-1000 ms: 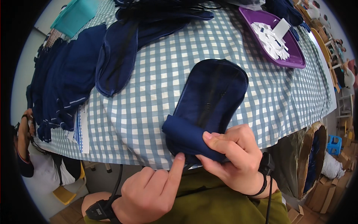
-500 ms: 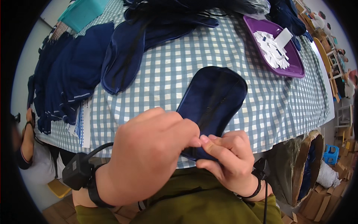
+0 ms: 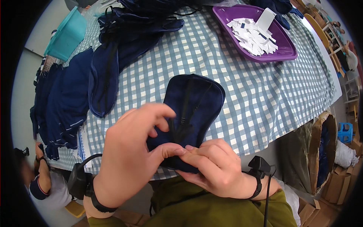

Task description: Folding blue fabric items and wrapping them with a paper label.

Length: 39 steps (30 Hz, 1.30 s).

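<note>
A navy fabric piece (image 3: 204, 100) with a rounded far end and a black strip down its middle lies at the table's front edge. My right hand (image 3: 215, 166) is closed in a pinch on its near edge, thumb against the bent fingers. My left hand (image 3: 132, 143) is over the piece's left side, index finger and thumb spread apart. Its thumb tip meets the right hand's thumb at the fabric, while its other fingers curl loosely above the cloth. Whatever small detail lies between the thumbs is hidden.
A blue-and-white checked cloth (image 3: 147, 81) covers the table. Navy garments (image 3: 70, 94) pile up at the left, and similar pieces (image 3: 104, 75) lie farther back. A purple tray (image 3: 285, 53) holds white paper slips. A teal bin (image 3: 68, 34) stands far left. Another person (image 3: 43, 179) is at the left.
My left hand has opened from its pinch, its index finger lifting off the fabric. The view has shifted, so the piece and both hands appear farther left.
</note>
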### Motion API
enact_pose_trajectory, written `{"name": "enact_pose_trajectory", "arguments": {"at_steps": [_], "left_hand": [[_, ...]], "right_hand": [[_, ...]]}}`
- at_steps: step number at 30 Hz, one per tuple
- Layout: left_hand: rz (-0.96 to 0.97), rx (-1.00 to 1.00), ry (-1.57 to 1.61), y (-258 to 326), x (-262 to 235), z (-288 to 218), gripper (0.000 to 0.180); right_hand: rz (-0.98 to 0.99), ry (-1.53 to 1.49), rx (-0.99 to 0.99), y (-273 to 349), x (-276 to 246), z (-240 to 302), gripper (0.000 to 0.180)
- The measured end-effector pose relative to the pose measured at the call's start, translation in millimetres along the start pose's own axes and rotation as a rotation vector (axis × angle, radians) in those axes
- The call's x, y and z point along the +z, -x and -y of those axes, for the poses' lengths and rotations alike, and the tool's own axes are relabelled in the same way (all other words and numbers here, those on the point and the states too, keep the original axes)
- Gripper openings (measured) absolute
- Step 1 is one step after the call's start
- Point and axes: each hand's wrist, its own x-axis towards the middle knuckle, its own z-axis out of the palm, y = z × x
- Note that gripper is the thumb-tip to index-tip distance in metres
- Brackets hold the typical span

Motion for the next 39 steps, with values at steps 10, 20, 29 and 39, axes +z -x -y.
{"name": "enact_pose_trajectory", "arguments": {"at_steps": [10, 20, 29, 39], "left_hand": [[-0.154, 0.393, -0.091, 23, 15, 18, 0.026], [0.041, 0.407, -0.236, 44, 1, 9, 0.045], [0.207, 0.443, -0.187, 30, -7, 14, 0.051], [0.066, 0.464, -0.241, 41, 6, 21, 0.043]], "right_hand": [[-0.089, -0.008, 0.076, -1, 6, 3, 0.039], [-0.082, 0.088, -0.048, 3, 8, 3, 0.041], [-0.101, 0.145, -0.171, 7, 14, -1, 0.037], [-0.149, 0.134, -0.230, 10, 15, -3, 0.021]]}}
